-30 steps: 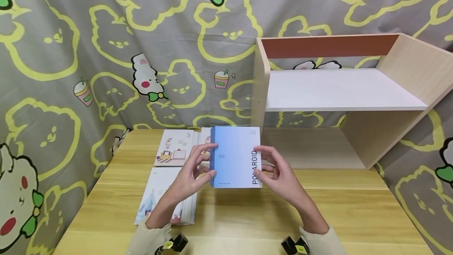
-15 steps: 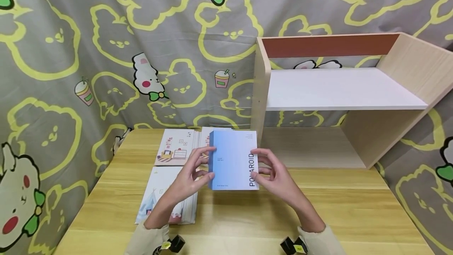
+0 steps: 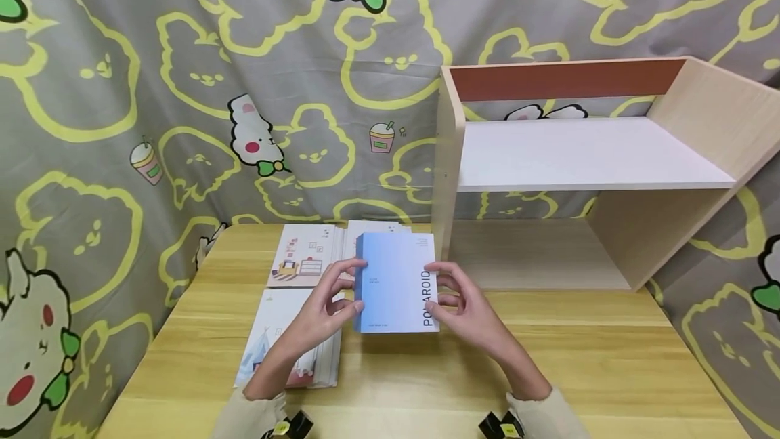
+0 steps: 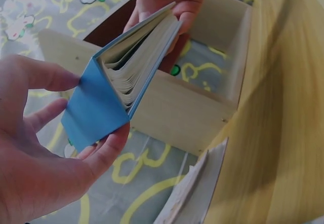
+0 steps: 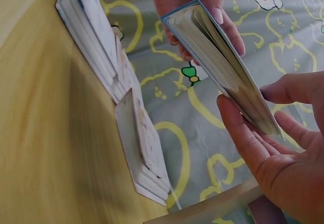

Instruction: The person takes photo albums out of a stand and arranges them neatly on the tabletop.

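Note:
A blue hardcover book [image 3: 396, 283] with POLAROID printed along its right side is held above the table between both hands. My left hand [image 3: 326, 300] grips the spine side, thumb and fingers at that edge. At the opposite side, my right hand [image 3: 466, 307] pinches the cover edge between thumb and fingers. In the left wrist view the blue spine [image 4: 96, 107] faces the left palm, and the page block fans slightly between the covers. The right wrist view shows the page edges [image 5: 228, 67], with the right fingers around the fore-edge side.
White illustrated books lie on the wooden table [image 3: 548, 358] at the left: one in front [image 3: 277, 320], one behind it [image 3: 305, 253], another partly hidden by the blue book [image 3: 380, 225]. A two-level wooden shelf [image 3: 597, 154] stands at the back right, before a patterned curtain [image 3: 365, 53].
Both hands have brought the blue book slightly down and to the left, nearer the body. The grip is the same, and the white books and shelf have stayed put.

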Action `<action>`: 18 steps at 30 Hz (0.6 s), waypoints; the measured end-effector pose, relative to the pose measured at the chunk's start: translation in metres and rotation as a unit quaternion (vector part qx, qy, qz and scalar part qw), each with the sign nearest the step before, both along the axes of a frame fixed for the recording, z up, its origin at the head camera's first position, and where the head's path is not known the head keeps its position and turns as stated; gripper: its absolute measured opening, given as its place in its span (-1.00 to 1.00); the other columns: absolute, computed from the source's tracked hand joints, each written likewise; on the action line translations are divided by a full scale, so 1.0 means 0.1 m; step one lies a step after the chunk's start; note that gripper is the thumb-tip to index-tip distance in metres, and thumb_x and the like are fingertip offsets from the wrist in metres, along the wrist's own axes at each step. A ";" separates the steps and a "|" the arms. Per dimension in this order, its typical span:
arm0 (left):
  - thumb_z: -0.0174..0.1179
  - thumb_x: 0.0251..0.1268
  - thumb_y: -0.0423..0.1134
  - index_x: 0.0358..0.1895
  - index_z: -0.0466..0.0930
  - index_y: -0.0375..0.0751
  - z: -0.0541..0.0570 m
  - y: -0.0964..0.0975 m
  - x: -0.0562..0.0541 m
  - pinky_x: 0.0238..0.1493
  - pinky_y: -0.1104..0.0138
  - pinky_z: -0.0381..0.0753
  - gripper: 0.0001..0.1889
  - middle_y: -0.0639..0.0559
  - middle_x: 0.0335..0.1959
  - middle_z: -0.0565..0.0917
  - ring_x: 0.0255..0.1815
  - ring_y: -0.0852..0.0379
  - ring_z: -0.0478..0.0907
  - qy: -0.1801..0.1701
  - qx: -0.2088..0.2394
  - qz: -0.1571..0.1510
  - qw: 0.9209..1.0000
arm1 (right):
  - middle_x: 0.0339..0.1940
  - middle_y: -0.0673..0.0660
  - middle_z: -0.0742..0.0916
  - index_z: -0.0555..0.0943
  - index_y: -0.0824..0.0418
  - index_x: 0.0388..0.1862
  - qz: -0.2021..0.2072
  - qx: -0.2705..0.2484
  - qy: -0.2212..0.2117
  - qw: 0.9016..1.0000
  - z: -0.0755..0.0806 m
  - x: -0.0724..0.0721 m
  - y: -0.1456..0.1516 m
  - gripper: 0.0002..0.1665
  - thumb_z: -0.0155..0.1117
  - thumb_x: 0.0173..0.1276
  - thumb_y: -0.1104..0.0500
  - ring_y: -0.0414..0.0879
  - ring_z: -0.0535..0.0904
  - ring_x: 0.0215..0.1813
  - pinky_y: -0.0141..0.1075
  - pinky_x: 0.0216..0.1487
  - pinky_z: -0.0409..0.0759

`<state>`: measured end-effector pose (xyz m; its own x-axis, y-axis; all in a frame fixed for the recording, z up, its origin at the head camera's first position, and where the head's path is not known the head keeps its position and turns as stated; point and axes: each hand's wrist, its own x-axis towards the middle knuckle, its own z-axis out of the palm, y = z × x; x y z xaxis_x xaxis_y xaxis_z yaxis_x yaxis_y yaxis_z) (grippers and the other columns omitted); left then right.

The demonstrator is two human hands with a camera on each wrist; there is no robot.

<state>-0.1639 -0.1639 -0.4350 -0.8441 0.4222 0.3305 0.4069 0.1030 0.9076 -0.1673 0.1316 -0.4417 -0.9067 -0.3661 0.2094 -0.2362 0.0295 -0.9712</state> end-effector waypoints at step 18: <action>0.23 0.40 -0.46 0.49 0.29 -0.07 -0.16 -0.05 0.05 -0.04 0.25 0.69 -0.36 -0.15 0.45 0.26 0.22 -0.26 0.40 -0.030 -0.029 0.030 0.999 | 0.42 0.28 0.48 0.41 0.15 0.41 0.016 -0.002 -0.023 1.000 -0.15 -0.01 -0.07 -0.29 0.35 0.32 0.47 0.11 0.71 -0.10 -0.16 -0.08 0.75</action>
<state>-0.1585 -0.1688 -0.4506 -0.8858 0.3876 0.2550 0.3438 0.1793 0.9218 -0.1685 0.1246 -0.4568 -0.9029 -0.3949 0.1698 -0.1926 0.0187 -0.9811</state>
